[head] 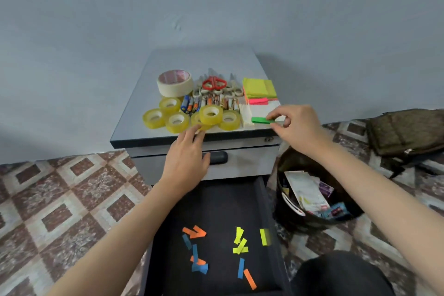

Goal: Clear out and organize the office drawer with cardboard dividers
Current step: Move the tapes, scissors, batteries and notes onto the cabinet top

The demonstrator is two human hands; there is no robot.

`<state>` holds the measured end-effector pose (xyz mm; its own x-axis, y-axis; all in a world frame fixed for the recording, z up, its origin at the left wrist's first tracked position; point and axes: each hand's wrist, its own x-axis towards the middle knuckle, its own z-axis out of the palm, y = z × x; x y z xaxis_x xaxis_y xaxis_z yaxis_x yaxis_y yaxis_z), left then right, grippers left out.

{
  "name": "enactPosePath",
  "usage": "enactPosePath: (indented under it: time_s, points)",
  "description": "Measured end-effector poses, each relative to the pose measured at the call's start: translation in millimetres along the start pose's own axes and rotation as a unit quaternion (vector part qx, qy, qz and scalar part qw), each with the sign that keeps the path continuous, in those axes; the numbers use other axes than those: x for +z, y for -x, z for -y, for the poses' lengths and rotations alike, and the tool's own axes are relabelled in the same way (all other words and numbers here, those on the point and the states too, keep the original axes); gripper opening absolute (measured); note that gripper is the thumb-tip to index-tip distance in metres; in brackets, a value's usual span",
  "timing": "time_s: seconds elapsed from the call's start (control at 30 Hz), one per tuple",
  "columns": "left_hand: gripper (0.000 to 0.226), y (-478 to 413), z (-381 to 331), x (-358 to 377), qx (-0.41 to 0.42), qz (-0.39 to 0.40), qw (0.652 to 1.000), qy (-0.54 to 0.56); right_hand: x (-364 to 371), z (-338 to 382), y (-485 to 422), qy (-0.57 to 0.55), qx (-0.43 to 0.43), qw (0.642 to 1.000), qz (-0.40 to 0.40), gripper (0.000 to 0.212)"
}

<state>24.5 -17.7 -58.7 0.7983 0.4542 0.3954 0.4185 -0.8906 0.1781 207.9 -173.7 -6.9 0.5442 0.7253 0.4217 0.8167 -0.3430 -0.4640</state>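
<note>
The drawer [216,202] is pulled out at the bottom of the view, close to the person. It is almost cleared. Only little paper strips [240,244] are left on its dark floor: orange, blue and yellow ones, lying loose. I see no cardboard dividers yet.

Above the drawer is the desk [216,60]. The things from the drawer sit there in groups. The right hand [298,127] pinches a green strip [262,120] between thumb and fingers, right over a white pad at the front right corner. The wrist is bent down and the arm reaches up from the lower right.

The left hand [186,158] reaches up from the lower left. Its fingers are fairly straight, and the tips seem to touch the front yellow tape rolls [211,114] at the desk edge.

To do this step well, I think the green strip should go down flat with the other paper things, not hang over the edge. The left hand could keep the rolls from rolling off. Then the loose strips need picking out by color, 1 small bunch at a time.

Farther back are a big masking tape [175,83], scissors [213,84], batteries [209,103] and sticky notes [259,87]. A bin [280,185] with scraps stands right of the drawer, and a bag [408,132] lies on the floor.
</note>
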Motion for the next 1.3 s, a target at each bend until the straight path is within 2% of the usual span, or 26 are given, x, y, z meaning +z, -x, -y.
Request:
enactPosePath:
  time_s: [0.3,0.53,0.93,1.3]
  points:
    - [0.054,6,8,9,-0.017,0.008,1.0,0.006,10,-24,-53,0.074,0.033,0.994,0.074,0.023]
    - [0.059,7,5,12,-0.033,0.022,0.999,0.008,19,-26,-68,0.128,0.016,0.986,0.108,0.028]
    - [0.068,9,-1,10,-0.052,0.062,0.997,-0.011,25,-29,-72,0.146,-0.007,0.986,0.085,0.029]
    - [0.079,8,-7,2,-0.062,0.089,0.993,-0.044,28,-21,-70,0.147,0.015,0.988,0.048,0.015]
